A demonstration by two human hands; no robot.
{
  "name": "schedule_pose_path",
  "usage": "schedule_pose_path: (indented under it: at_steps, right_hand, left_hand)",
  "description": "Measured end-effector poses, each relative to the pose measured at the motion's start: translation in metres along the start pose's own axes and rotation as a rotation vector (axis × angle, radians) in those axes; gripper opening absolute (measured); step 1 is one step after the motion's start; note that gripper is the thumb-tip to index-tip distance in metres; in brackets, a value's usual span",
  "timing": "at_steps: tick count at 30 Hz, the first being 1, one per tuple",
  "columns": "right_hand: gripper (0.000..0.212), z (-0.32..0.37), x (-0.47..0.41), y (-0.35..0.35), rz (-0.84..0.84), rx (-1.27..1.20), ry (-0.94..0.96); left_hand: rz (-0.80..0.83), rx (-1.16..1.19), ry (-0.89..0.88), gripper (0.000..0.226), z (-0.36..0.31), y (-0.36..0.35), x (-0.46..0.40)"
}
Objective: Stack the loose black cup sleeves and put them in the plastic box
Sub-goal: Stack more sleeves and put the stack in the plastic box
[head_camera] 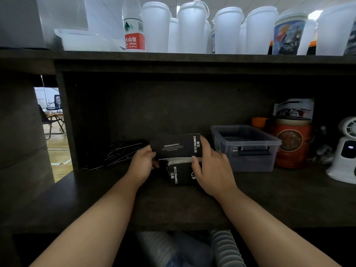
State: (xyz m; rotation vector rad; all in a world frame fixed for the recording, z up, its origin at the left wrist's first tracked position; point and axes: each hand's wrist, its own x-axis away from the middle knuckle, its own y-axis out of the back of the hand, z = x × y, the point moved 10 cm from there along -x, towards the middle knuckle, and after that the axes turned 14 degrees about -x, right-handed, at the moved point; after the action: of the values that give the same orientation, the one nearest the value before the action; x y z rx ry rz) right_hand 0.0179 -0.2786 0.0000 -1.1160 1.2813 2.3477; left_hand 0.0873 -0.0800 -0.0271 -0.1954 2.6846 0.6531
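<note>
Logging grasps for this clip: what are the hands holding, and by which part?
Both hold one black cup sleeve above the stack: left hand at its left end, right hand at its right end.

Water bottle (133, 26) beside white cups (227, 29) above.

Dim shelf, likely backlit, edges warped

Left hand (142, 164), right hand (212, 166) curled, gripping
</note>
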Motion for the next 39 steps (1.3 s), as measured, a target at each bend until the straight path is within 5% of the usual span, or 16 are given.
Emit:
schedule_pose_path:
  at_steps: [4,11,16,22,25,29,34,39]
  right_hand:
    - [0.075,0.0,0.0,0.0,-0.008,-0.048,0.001]
    - [0.048,0.002,0.0,-0.004,0.02,0.043,0.021]
    - [0.055,0.001,-0.001,-0.008,0.021,0.141,0.017]
    - [0.05,0.005,0.001,0.0,-0.039,0.176,0.027]
    - [0.047,0.006,0.003,0.008,-0.11,0.164,0.03]
    - [0.049,0.006,0.002,0.007,-0.101,0.16,0.02]
    - [0.049,0.006,0.002,0.007,-0.096,0.173,0.014]
    - [0.052,0.006,0.002,0.006,-0.064,0.173,-0.001]
  left_hand:
    - [-0.032,-0.071,0.025,0.03,0.002,0.005,0.003]
    - [0.002,-0.155,-0.061,0.026,-0.01,0.001,0.008]
    - [0.028,-0.164,-0.064,0.028,-0.008,-0.003,0.007]
    - [-0.184,-0.367,0.121,0.012,0.018,0.021,0.0]
    - [-0.062,-0.486,0.175,0.04,0.031,0.01,-0.006]
    - [0.156,-0.945,0.046,0.055,0.019,-0.015,-0.003]
    - [0.183,-0.827,-0.053,0.034,0.007,-0.019,0.003]
    - [0.24,-0.868,-0.054,0.039,0.01,-0.024,0.004]
